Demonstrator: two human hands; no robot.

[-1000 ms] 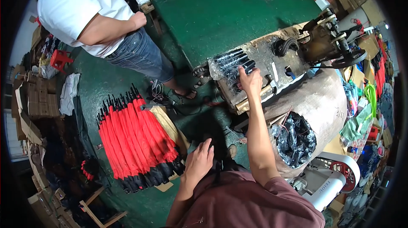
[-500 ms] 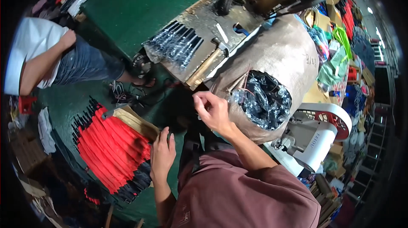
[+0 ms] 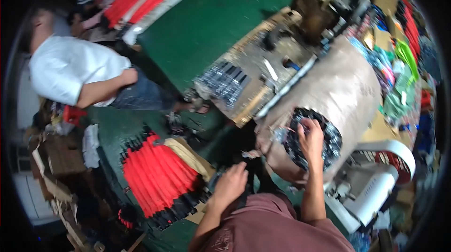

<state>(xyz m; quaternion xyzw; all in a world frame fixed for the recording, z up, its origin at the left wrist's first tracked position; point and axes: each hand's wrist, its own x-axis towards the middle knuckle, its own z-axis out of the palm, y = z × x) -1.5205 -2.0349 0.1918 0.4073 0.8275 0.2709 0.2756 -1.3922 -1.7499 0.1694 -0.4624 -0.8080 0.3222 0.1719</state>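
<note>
My right hand (image 3: 311,144) is over the round mouth of a big woven sack (image 3: 343,82). Its fingers are bent in a pinch against shiny black plastic-wrapped goods (image 3: 332,141) inside; what they grip is too blurred to make out. Lower and to the left, my left hand (image 3: 230,186) is in front of my body, near the stack of red items. Motion smears its fingers. That stack (image 3: 159,177) holds several long red fabric pieces with black ends, like folded umbrellas, beside brown cardboard (image 3: 190,153).
A board-topped bench (image 3: 256,94) bears clear-wrapped black rods (image 3: 224,82) and a hammer (image 3: 257,104). A white machine (image 3: 373,191) stands right of the sack. At left is a person in a white shirt (image 3: 91,66). Bags and cartons crowd the right side.
My right hand has moved from beside the sack onto its opening. My left hand has come away from the red stack's edge. The view has swung, showing more of the other person.
</note>
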